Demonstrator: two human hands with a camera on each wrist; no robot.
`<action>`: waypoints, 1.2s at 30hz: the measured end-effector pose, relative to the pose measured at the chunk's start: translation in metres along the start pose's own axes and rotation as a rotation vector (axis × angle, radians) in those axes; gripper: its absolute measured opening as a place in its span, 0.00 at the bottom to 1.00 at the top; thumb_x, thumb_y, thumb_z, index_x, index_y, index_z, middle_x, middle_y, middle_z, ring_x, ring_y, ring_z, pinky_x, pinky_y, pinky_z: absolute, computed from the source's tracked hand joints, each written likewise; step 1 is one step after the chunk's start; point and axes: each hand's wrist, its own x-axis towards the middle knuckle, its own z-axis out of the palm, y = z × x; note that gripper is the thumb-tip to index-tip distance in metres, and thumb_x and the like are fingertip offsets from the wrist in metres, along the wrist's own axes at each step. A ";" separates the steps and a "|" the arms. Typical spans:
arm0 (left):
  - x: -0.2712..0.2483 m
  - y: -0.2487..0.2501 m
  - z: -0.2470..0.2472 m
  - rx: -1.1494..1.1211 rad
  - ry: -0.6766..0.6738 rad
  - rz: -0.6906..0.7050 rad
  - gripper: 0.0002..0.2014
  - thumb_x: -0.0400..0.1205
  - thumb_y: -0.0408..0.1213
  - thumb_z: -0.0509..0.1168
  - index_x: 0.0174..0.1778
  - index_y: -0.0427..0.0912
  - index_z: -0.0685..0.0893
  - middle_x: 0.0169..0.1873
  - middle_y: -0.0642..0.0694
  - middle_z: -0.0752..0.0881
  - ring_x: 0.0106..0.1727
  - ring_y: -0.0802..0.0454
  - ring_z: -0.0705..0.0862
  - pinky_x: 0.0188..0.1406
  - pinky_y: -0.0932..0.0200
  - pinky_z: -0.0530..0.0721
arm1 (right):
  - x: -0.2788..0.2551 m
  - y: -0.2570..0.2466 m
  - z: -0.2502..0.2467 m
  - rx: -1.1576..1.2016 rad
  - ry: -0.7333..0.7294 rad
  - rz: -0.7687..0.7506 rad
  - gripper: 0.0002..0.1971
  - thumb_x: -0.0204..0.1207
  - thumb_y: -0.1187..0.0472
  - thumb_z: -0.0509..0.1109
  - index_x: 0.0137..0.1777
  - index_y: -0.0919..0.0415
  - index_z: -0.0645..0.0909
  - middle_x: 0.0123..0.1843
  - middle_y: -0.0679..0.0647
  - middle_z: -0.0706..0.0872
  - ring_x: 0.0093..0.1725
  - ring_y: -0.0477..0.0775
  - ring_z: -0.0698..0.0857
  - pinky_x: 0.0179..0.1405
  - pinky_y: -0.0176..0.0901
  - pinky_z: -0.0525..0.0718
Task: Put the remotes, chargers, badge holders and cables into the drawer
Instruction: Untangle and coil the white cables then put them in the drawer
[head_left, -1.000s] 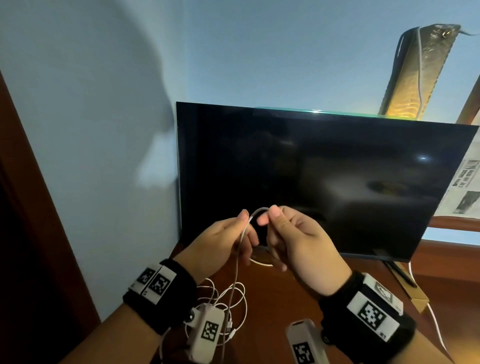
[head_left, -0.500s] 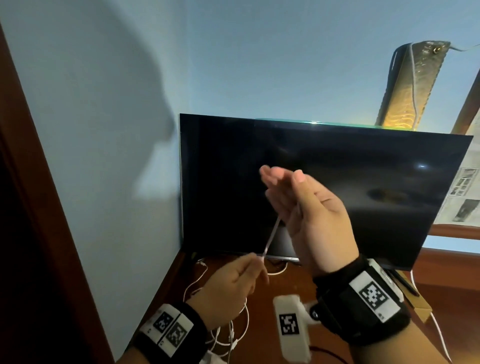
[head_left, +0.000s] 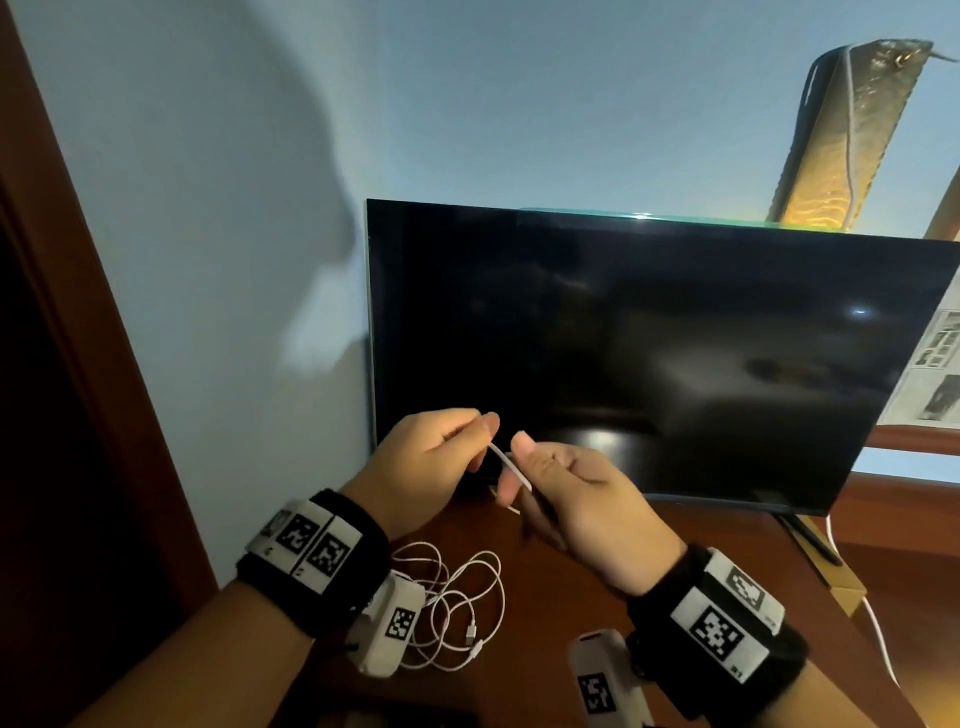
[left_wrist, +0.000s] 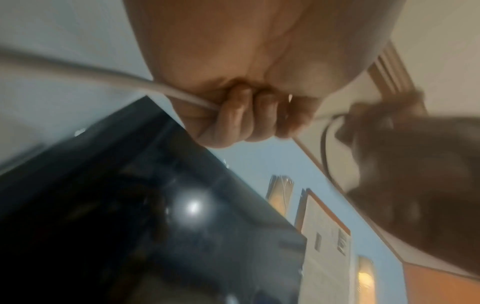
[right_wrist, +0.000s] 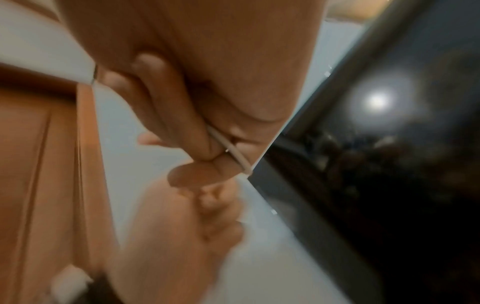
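Both hands hold a thin white cable (head_left: 506, 461) in front of the dark TV screen. My left hand (head_left: 431, 457) pinches it between thumb and curled fingers; the left wrist view shows the cable (left_wrist: 166, 92) running into the closed fist (left_wrist: 244, 115). My right hand (head_left: 561, 488) pinches the same cable (right_wrist: 231, 151) between thumb and forefinger, a short stretch taut between the two hands. The rest of the cable (head_left: 457, 608) lies in loose loops on the wooden top below my left wrist, its connector end visible. No drawer is in view.
A black TV (head_left: 649, 353) stands on the brown wooden cabinet top (head_left: 571, 582) against a pale blue wall. A dark wooden door frame (head_left: 78, 364) rises at left. Another white cable (head_left: 878, 634) hangs off the cabinet's right edge. A gold bag (head_left: 841, 135) hangs at upper right.
The hands, held apart half a second ago with the right raised high, have come together again at mid-height in front of the TV. The cable span between them is now short.
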 end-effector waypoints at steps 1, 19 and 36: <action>-0.001 -0.002 0.008 -0.064 -0.001 -0.043 0.25 0.90 0.57 0.55 0.29 0.50 0.75 0.25 0.52 0.74 0.30 0.54 0.74 0.37 0.49 0.74 | 0.001 -0.009 0.001 0.088 0.000 -0.029 0.26 0.92 0.51 0.54 0.38 0.64 0.81 0.17 0.51 0.71 0.18 0.52 0.65 0.33 0.56 0.71; -0.009 0.012 0.016 0.196 0.076 0.031 0.33 0.92 0.58 0.51 0.26 0.41 0.77 0.22 0.43 0.78 0.25 0.49 0.79 0.32 0.46 0.77 | 0.001 0.023 -0.023 -0.197 0.015 0.167 0.27 0.90 0.41 0.57 0.32 0.54 0.78 0.23 0.51 0.73 0.21 0.51 0.71 0.30 0.50 0.70; -0.039 -0.010 0.044 -0.022 -0.040 -0.082 0.31 0.91 0.63 0.48 0.25 0.49 0.70 0.19 0.53 0.68 0.22 0.56 0.66 0.25 0.52 0.67 | 0.031 0.046 -0.052 -0.651 0.176 0.011 0.13 0.90 0.46 0.57 0.48 0.53 0.71 0.45 0.55 0.90 0.43 0.53 0.90 0.45 0.52 0.88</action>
